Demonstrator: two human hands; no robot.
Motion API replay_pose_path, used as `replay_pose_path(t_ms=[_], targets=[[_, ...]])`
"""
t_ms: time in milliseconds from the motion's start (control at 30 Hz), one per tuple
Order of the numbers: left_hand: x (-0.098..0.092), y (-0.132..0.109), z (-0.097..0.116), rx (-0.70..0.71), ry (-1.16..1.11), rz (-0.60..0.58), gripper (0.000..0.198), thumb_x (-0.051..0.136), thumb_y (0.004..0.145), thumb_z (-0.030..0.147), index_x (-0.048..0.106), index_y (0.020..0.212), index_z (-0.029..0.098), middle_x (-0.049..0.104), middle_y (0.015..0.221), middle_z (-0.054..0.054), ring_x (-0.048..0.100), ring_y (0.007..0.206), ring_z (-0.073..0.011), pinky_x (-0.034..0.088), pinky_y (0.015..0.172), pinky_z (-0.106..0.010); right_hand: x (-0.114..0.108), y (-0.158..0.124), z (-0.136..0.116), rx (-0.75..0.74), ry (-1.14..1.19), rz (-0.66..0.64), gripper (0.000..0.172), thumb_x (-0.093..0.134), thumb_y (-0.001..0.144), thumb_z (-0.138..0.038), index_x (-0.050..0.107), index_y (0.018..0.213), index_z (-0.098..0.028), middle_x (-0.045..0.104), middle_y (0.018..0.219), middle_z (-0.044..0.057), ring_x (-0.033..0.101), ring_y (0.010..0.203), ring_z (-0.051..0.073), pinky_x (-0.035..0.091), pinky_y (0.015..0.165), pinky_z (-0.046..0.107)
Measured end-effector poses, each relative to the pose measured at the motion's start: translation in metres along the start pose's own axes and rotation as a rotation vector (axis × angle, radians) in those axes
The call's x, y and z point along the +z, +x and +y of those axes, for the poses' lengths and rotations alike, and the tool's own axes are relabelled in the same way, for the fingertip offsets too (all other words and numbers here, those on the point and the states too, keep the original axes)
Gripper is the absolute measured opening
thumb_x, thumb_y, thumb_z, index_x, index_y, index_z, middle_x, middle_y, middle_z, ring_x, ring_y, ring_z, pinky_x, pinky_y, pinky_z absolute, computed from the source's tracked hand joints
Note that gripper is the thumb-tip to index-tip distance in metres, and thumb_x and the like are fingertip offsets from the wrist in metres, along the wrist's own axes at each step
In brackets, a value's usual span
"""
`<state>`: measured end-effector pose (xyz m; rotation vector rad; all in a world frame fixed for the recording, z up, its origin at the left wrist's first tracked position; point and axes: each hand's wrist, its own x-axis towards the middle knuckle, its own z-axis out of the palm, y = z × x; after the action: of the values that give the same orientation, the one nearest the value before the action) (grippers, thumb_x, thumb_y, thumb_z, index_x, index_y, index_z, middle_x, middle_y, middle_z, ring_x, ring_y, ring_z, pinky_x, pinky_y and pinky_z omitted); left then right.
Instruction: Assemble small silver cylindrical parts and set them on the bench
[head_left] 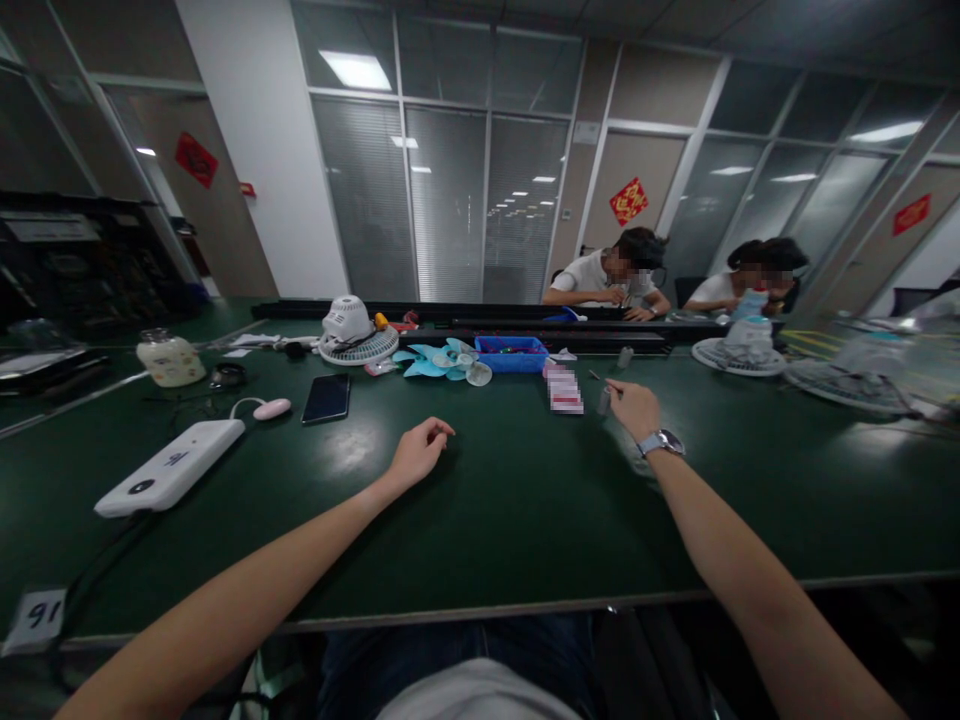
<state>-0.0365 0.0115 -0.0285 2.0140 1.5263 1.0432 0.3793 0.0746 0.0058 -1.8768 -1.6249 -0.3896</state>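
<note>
My right hand [636,408] pinches a small grey cylinder [604,402] at its upper end, just above the green table; I cannot tell its exact kind. On that wrist is a watch with a light strap. A similar small cylinder [625,357] stands a little farther back. Left of the right hand lies a small pink-and-white pack [564,388], its face blurred out. My left hand [421,450] rests on the table near the middle, fingers loosely bent and partly apart, with nothing visible in them. Beyond it are light-blue fan blades [435,360] and a blue tray [511,352] of small parts.
A white fan [352,330], a phone [326,398], a jar [170,358] and a white power bank-like box [172,467] with a cable lie to the left. More fan parts [739,348] stand at the right. Two people [607,280] sit across the table.
</note>
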Motion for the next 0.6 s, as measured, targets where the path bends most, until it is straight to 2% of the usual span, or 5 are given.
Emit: replay_pose_path(t_ms=[133,233,400,500,600], targets=[[0.0,-0.001,0.001,-0.003,0.008,-0.009,0.025,0.045,0.083,0.024,0.067,0.095,0.02,0.065,0.072,0.0,0.064,0.071,-0.0173,0.045,0.066,-0.026,0.006,-0.001,0.004,0.014,0.031,-0.003,0.039,0.05,0.09,-0.039,0.07,0.117,-0.02,0.073,0.104,0.013,0.068,0.092,0.027,0.05,0.078,0.034],[-0.001,-0.001,0.002,-0.005,0.01,-0.009,0.025,0.045,0.083,0.024,0.066,0.095,0.02,0.065,0.072,0.001,0.063,0.068,-0.0167,0.044,0.064,-0.025,0.015,-0.002,0.01,0.047,0.124,-0.015,0.05,0.061,0.082,-0.046,0.066,0.123,-0.018,0.072,0.107,0.012,0.068,0.095,0.026,0.052,0.08,0.034],[-0.001,-0.002,0.002,0.0,-0.004,-0.009,0.024,0.045,0.084,0.023,0.066,0.096,0.02,0.065,0.071,0.001,0.062,0.068,-0.0166,0.043,0.064,-0.026,0.024,-0.003,0.015,0.091,0.211,-0.022,0.052,0.067,0.077,-0.04,0.064,0.123,-0.016,0.073,0.102,0.011,0.069,0.091,0.025,0.054,0.08,0.035],[-0.002,-0.004,0.006,0.012,-0.02,-0.013,0.023,0.047,0.085,0.025,0.065,0.098,0.02,0.065,0.074,0.0,0.063,0.07,-0.0168,0.044,0.066,-0.026,0.019,-0.008,-0.008,0.058,0.271,-0.008,0.051,0.067,0.077,-0.039,0.063,0.124,-0.019,0.073,0.102,0.01,0.069,0.09,0.024,0.054,0.08,0.035],[-0.002,-0.009,0.015,0.05,-0.032,-0.026,0.026,0.051,0.088,0.035,0.065,0.105,0.021,0.066,0.078,0.0,0.062,0.074,-0.0175,0.045,0.068,-0.027,0.01,-0.029,-0.057,-0.067,0.473,-0.042,0.054,0.069,0.077,-0.039,0.06,0.128,-0.022,0.072,0.103,0.008,0.07,0.087,0.022,0.055,0.08,0.036]])
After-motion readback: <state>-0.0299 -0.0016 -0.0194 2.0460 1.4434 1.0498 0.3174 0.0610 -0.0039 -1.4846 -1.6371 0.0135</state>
